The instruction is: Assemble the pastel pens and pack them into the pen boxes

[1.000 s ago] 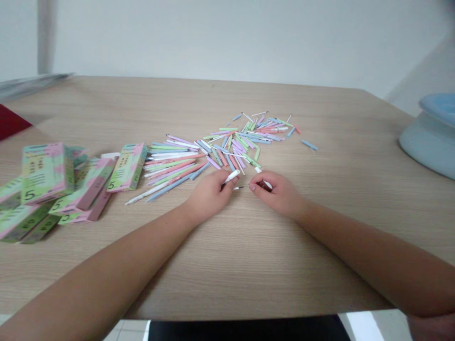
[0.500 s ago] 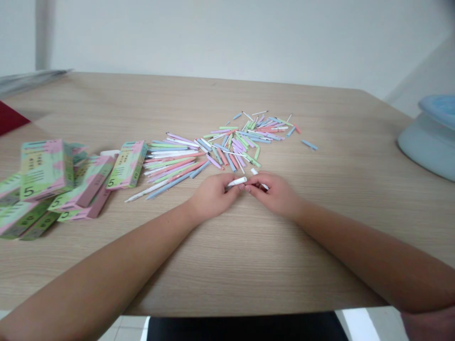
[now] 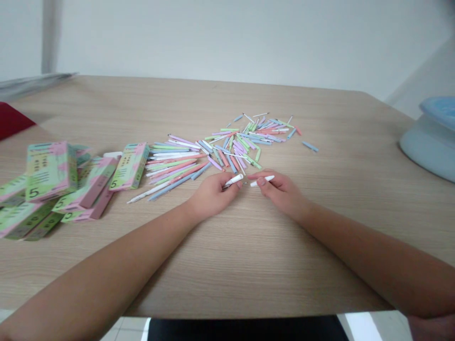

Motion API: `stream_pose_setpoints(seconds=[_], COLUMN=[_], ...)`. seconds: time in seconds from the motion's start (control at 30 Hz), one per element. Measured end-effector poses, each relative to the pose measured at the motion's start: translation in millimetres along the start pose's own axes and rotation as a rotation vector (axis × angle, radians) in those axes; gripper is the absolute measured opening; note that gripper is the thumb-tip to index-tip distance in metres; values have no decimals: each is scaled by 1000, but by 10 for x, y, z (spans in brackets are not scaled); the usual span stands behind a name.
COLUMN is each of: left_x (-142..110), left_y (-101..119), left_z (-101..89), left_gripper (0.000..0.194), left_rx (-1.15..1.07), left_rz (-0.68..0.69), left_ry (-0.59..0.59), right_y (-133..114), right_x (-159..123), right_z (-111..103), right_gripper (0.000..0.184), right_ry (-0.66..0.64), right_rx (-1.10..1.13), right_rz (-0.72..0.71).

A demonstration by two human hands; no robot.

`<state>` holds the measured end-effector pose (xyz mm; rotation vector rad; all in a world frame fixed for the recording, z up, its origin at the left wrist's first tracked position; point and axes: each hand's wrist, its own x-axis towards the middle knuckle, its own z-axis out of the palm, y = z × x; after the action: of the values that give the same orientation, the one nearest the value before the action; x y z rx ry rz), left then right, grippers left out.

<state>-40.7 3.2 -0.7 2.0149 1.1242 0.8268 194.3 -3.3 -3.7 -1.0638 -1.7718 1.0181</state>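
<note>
My left hand (image 3: 212, 193) rests on the wooden table (image 3: 227, 246) with its fingers closed round a white pen barrel (image 3: 234, 180). My right hand (image 3: 279, 189) pinches a second white pen piece (image 3: 262, 179), its end pointing at the barrel a small gap away. Just beyond both hands lies a scatter of pastel pens and pen parts (image 3: 220, 149) in pink, green, blue, purple and white.
Several green and pink pen boxes (image 3: 57, 182) are heaped at the left of the table. A red object (image 3: 12, 121) lies at the far left edge. A pale blue round container (image 3: 432, 139) stands at the right, off the table.
One second ago the hands held their pieces apart. Half a second ago they were pressed together. Now the right hand has drawn back slightly with a white piece.
</note>
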Motion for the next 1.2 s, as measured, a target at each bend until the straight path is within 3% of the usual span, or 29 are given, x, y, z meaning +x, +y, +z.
stream_pose_setpoints(seconds=[0.23, 0.47, 0.87, 1.2], left_x=[6, -3, -3, -1], left_y=[22, 54, 47, 49], left_z=[-8, -21, -32, -17], left_gripper=[35, 34, 33, 25], left_rx=[-38, -21, -20, 92], left_rz=[-10, -17, -18, 156], left_ry=[-16, -20, -42, 11], right_y=[69, 81, 36, 98], right_x=[21, 15, 16, 6], right_z=[30, -1, -33, 0], right_gripper=[26, 18, 22, 21], right_ry=[72, 34, 54, -74], right_rx=[47, 29, -6, -130], right_rz=[149, 100, 85, 49])
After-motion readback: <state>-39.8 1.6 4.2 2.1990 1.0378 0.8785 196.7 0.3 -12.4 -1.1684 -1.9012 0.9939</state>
